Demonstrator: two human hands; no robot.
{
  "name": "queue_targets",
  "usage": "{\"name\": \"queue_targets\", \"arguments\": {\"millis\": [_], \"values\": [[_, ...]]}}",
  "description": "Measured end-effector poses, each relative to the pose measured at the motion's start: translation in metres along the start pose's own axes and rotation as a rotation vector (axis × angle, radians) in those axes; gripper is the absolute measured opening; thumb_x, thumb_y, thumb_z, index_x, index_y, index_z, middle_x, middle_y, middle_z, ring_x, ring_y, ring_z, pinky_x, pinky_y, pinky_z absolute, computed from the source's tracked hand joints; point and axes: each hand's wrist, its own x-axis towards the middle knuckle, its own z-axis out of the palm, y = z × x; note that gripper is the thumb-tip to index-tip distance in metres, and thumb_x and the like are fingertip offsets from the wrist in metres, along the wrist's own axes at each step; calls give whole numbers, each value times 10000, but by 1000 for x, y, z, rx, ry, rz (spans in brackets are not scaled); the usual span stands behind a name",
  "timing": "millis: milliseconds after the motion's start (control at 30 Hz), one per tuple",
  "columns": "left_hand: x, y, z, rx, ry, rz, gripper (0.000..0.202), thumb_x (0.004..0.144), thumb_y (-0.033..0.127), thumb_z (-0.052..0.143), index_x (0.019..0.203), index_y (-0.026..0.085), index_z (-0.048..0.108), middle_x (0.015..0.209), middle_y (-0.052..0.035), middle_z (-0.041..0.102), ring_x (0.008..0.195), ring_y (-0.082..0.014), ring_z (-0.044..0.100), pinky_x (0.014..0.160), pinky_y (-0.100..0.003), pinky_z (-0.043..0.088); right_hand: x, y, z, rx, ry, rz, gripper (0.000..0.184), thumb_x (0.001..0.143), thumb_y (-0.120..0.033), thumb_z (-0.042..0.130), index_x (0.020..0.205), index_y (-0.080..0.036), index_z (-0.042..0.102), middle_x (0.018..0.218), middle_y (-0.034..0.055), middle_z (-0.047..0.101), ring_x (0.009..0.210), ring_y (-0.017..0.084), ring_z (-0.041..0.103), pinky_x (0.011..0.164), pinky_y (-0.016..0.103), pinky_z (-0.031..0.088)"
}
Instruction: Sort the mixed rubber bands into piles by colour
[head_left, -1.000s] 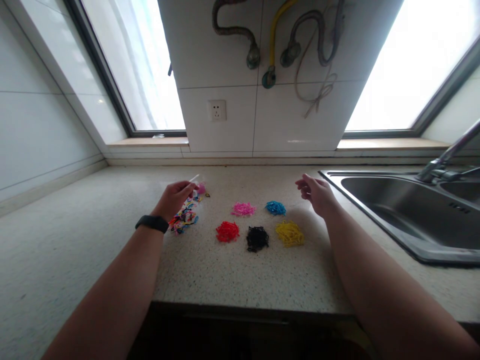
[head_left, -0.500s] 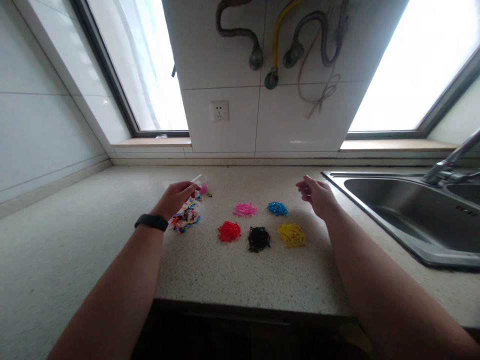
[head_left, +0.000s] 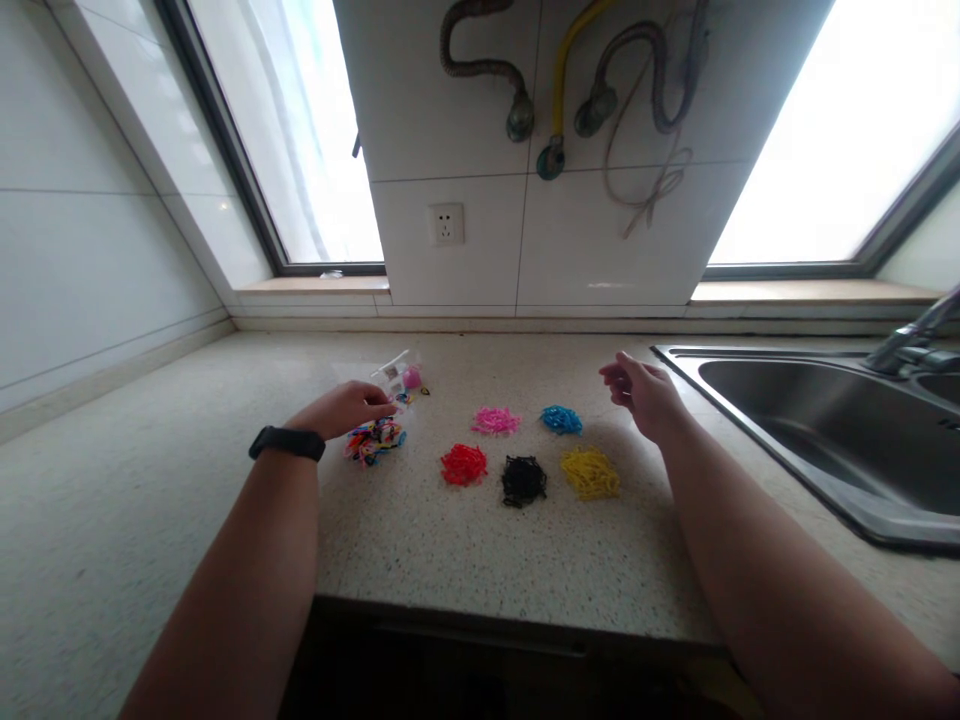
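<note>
My left hand [head_left: 341, 408], with a black band on its wrist, is low over the counter, palm down. Its fingers are pressed together on the near end of a clear plastic bag [head_left: 395, 372] that holds a mixed heap of coloured rubber bands [head_left: 373, 440]. My right hand [head_left: 645, 395] hovers above the counter right of the blue pile, fingers loosely apart and curled, nothing visible in them. Between the hands lie sorted piles: pink [head_left: 496, 421], blue [head_left: 562, 419], red [head_left: 463, 464], black [head_left: 523, 480] and yellow [head_left: 590, 472].
The speckled stone counter [head_left: 465, 560] runs to a front edge near me. A steel sink [head_left: 817, 430] with a tap [head_left: 911, 340] sits at the right. Behind are a tiled wall with a socket [head_left: 445, 224], hoses and two windows.
My left hand has dropped from a raised pinch down onto the bag and mixed heap, drawing back a little. My right hand has hardly moved. The view has shifted slightly.
</note>
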Motion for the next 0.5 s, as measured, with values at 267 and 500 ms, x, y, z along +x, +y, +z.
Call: {"name": "queue_targets", "arguments": {"millis": [267, 500], "values": [[0, -8, 2, 28, -87, -65, 224, 675, 473, 739, 684, 252, 781, 698, -65, 756, 617, -219, 661, 561, -277, 422, 0, -1, 0, -15, -35, 2, 377, 793, -522, 703, 729, -151, 702, 657, 36, 597, 476, 84, 426, 390, 229, 344], [2, -13, 4, 117, -141, -113, 310, 714, 515, 676, 734, 225, 786, 712, -49, 754, 675, -218, 675, 588, -278, 426, 0, -2, 1, -11, -29, 7, 382, 812, -513, 697, 719, -142, 707, 653, 33, 592, 463, 75, 426, 382, 221, 330]]}}
